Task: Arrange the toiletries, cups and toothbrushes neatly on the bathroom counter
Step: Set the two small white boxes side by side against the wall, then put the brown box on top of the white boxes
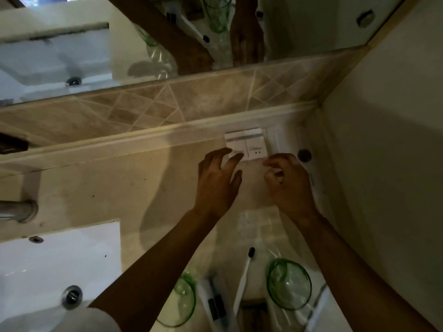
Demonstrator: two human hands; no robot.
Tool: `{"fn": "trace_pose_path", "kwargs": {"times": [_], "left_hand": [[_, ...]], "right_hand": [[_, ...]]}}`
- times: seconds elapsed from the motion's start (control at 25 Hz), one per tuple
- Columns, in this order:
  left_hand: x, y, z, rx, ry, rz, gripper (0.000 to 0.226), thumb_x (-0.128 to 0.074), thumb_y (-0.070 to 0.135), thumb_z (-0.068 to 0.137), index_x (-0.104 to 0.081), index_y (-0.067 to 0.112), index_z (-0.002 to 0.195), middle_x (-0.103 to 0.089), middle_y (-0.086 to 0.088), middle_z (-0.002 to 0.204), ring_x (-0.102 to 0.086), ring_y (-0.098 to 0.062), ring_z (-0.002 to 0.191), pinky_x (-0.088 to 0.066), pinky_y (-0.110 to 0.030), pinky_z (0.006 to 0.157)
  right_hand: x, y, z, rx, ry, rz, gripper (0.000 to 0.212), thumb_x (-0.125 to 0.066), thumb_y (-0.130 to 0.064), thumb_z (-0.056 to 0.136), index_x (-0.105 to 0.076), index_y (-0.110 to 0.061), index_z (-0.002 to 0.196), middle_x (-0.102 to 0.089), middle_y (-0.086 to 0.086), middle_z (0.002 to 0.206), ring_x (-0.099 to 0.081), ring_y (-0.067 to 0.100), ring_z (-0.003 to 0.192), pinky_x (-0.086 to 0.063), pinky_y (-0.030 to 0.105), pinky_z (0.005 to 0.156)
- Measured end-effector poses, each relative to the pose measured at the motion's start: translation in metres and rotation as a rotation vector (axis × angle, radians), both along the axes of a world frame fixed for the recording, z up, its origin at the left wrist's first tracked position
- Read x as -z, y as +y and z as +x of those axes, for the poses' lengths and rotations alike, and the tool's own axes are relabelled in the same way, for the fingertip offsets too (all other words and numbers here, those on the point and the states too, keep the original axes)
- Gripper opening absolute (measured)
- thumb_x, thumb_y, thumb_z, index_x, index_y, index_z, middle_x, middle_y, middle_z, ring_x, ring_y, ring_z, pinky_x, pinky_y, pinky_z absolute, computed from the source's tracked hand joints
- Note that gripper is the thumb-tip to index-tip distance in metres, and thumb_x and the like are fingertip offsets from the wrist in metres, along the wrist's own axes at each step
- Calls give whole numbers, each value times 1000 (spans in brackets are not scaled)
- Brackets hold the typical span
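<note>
Beige stone formed the table (pixel 100 188), dim under low light, with a white sink (pixel 55 259) set into it at the near left. Both bare hands reached toward the far right corner. The left hand (pixel 217 180) was open, fingers spread, its fingertips resting on or just above the near edge of two small white boxes (pixel 245 143) that lay side by side against the back ledge. The right hand (pixel 286 180) hovered just right of them with fingers curled loosely inward, holding nothing that could be made out. A white packet (pixel 279 140) sat beside the boxes, and a dark round cap (pixel 304 155) lay near the corner. Closer to the person, two green-tinted glass cups (pixel 288 283) stood in clear wrap, well apart from the boxes, with a white toothbrush (pixel 244 276) with dark bristles lying between them. A mirror (pixel 72 44) above the tiled backsplash (pixel 167 101) reflected the arms and cups.
</note>
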State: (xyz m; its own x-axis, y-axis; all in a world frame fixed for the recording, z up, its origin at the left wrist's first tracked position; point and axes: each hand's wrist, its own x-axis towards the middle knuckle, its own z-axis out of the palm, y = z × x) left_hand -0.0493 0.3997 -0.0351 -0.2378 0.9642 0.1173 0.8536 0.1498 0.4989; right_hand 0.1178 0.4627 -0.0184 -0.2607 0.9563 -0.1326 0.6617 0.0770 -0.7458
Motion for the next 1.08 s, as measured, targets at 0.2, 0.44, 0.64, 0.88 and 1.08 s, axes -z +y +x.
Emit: {"fn": "trace_pose_path", "kwargs": {"times": [0.2,0.44,0.64,0.88,1.08], "left_hand": [[-45,-87,51,-228,-650,-146,13,-63,14,93,-70,25,95,-72,4,91,-67,-9,77,-55,-27,75],[-46,-187,115,-448,-1013,-274,12,-61,7,94,-70,15,95,-73,-6,82,-72,-25,78,-58,-34,65],[-34,-228,113,-438,-1005,-359,14,-63,12,87,-71,23,84,-74,-7,79,-72,-26,73,-60,-43,68],[-25,-280,98,-540,-1017,-428,14,-58,5,92,-71,8,92,-74,-15,83,-70,-21,67,-57,-36,65],[-32,-295,115,-600,-1233,-433,14,-55,2,96,-68,4,100,-72,-14,90,-70,-24,78,-59,-31,70]], "right_hand": [[-1,-62,78,206,76,-210,22,-58,-9,91,-70,-27,93,-69,-8,99,-65,9,90,-51,27,82],[7,-157,147,275,80,-363,35,-53,5,88,-69,-25,89,-72,-6,89,-67,-4,72,-50,27,71],[2,-204,156,205,16,-394,21,-59,-8,91,-72,-25,89,-73,-8,86,-68,3,75,-50,22,69],[1,-247,136,-39,-92,-365,16,-62,-12,90,-73,-22,95,-70,-9,91,-63,3,80,-44,18,68],[0,-266,115,-92,-194,-374,30,-63,-17,89,-64,-15,119,-67,0,100,-59,11,87,-41,23,75]]}}
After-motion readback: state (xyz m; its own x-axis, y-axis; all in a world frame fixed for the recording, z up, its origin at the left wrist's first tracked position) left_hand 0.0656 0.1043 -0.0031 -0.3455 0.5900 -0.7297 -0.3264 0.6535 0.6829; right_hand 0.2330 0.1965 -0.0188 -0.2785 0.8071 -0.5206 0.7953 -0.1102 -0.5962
